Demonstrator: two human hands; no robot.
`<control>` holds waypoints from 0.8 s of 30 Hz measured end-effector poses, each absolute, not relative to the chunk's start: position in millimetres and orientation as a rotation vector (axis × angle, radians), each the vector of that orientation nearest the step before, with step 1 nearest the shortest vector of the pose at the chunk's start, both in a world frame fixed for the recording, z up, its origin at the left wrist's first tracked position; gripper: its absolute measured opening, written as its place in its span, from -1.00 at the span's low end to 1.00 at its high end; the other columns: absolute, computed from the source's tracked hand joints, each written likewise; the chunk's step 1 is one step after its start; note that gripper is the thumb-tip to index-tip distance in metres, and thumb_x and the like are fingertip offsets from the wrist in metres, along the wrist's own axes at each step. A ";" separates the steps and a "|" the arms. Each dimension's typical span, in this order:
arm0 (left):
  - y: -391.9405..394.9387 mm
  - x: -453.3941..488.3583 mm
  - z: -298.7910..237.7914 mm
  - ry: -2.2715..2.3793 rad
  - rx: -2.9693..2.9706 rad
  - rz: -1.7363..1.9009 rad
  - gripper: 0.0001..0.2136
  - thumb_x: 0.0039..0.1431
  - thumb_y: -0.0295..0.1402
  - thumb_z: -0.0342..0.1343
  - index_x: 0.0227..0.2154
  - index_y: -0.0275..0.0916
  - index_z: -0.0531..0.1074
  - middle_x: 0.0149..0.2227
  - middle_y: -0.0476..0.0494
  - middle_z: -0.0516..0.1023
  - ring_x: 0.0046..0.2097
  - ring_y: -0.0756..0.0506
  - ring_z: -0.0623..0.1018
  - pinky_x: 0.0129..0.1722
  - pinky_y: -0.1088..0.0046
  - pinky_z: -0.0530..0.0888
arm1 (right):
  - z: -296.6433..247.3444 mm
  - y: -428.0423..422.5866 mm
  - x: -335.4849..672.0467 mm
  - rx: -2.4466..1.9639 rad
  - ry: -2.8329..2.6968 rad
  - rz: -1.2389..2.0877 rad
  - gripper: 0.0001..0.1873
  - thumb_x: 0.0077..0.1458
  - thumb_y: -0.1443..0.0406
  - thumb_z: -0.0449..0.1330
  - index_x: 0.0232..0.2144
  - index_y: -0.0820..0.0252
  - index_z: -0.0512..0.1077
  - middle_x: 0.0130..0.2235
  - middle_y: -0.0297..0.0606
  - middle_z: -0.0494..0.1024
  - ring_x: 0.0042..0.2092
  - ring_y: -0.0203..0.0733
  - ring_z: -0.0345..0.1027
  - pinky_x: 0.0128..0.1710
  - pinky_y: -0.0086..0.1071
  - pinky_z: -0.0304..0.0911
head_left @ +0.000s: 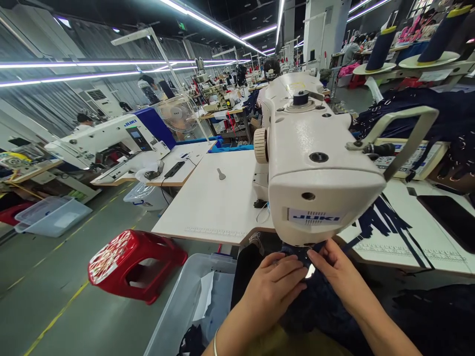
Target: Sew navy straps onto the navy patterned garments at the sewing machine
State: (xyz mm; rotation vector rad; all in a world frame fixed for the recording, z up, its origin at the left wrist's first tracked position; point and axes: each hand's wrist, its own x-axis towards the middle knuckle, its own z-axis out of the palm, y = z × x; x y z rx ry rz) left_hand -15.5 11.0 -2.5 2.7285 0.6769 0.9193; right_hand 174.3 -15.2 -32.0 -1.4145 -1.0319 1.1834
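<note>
A white Juki sewing machine [311,158] stands on a white table [215,202] right in front of me. Dark navy fabric [319,301] lies under the machine head and over my lap. My left hand [272,287] rests on the fabric with its fingers curled and pressed onto the cloth just below the machine head. Fingertips of my right hand [339,272] pinch the same fabric beside the needle area. The needle itself is hidden by the machine head. Strips of navy fabric [386,222] trail across the table to the right.
A red plastic stool [133,264] stands on the floor at the left, a clear plastic bin [185,306] beside my left arm. Another Juki machine [111,138] sits on the neighbouring table. Navy thread cones [380,47] stand at the back right. Other workers sit far off.
</note>
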 end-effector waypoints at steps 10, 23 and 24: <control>7.9 -13.4 -4.8 0.703 2.953 0.876 -0.77 0.36 -0.43 0.02 0.03 -0.23 0.39 -0.05 -0.06 0.57 0.08 -0.02 0.48 0.11 0.39 0.34 | -32.4 -17.0 171.0 -1.469 -0.977 1.230 -0.66 0.13 -0.02 0.15 -0.20 0.07 0.33 -0.43 -0.44 0.21 -0.35 -0.25 0.16 -0.32 -0.41 0.16; 1.6 -7.7 -1.9 0.941 3.102 0.798 -0.76 0.37 -0.30 0.01 0.02 -0.19 0.41 -0.04 -0.07 0.54 0.11 -0.06 0.44 0.06 0.34 0.22 | -31.0 16.9 198.9 -1.524 -1.177 1.006 -0.69 0.03 0.07 0.18 -0.23 0.12 0.41 -0.39 -0.30 0.48 -0.15 -0.01 0.40 -0.17 -0.26 0.29; 1.0 -7.1 -2.8 0.959 3.114 0.797 -0.75 0.36 -0.30 0.01 0.03 -0.19 0.40 -0.04 -0.08 0.54 0.11 -0.07 0.43 0.05 0.33 0.21 | -28.7 20.7 199.1 -1.541 -1.223 0.971 -0.72 0.00 0.10 0.18 -0.27 0.13 0.42 -0.39 -0.27 0.51 -0.13 0.03 0.41 -0.15 -0.23 0.29</control>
